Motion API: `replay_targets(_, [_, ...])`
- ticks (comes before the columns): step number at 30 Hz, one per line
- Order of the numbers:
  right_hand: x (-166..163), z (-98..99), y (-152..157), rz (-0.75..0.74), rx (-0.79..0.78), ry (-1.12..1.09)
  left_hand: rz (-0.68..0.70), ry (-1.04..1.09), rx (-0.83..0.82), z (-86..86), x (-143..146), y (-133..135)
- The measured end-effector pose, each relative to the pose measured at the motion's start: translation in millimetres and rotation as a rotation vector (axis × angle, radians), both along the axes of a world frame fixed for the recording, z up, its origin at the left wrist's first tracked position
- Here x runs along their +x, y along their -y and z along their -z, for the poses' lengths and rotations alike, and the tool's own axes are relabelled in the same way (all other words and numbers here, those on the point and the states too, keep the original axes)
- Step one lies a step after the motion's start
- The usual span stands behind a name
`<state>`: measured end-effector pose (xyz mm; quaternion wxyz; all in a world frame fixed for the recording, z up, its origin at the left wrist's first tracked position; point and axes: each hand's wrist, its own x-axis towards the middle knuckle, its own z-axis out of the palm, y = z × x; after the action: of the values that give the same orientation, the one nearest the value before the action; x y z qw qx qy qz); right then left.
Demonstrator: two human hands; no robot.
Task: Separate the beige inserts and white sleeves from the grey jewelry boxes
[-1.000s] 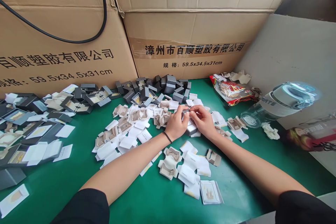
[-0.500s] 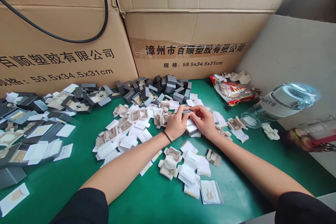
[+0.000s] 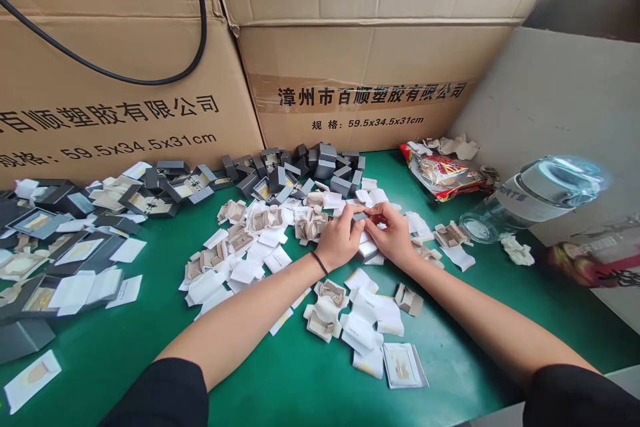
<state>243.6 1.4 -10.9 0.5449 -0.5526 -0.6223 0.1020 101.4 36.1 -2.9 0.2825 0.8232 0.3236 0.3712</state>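
My left hand (image 3: 341,238) and my right hand (image 3: 391,232) meet over the middle of the green table. Between them is a small dark grey box (image 3: 359,216), its top edge showing and the rest hidden by my fingers. Both hands are closed on it, thumbs towards me. Just under my fingers, another grey box with white paper (image 3: 369,252) shows in part. Left of my left hand lies a heap of white papers (image 3: 247,271) and crumpled beige card inserts (image 3: 310,223). Nearer to me are more inserts (image 3: 325,310) and white slips (image 3: 360,331).
Dark grey boxes (image 3: 325,163) are piled at the back, with more open boxes (image 3: 90,250) at the left. A red snack bag (image 3: 445,173) and a clear bottle (image 3: 530,197) stand right. Large cardboard cartons (image 3: 370,53) wall the back; a black cable (image 3: 150,80) hangs in front.
My fingers have shifted slightly around the small grey box, and my left thumb sits a little differently. The view has moved a touch; the surrounding things lie as before.
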Motion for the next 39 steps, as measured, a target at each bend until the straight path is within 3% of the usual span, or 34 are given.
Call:
replay_targets(11, [2,-4.6,-4,-0.136,-0.127,0.015,-0.02,0.026,-0.069,-4.7,1,1])
replay_targets(21, [-2,-2.3,2,-0.014,-0.081,0.051,0.052,0.052,-0.049,-4.8,-2,2])
replay_targets(30, [-3,-9.6,1,-0.056,-0.083,-0.015,-0.05,0.12,-0.087,-2.0,3,-1])
replay_targets(33, [-4,-11.7,2,-0.088,-0.04,0.102,-0.118,0.162,-0.068,0.3,4,-3])
replay_targets(39, [-6,-12.2,2,-0.193,0.029,0.328,-0.125,0.185,-0.068,-0.4,4,-4])
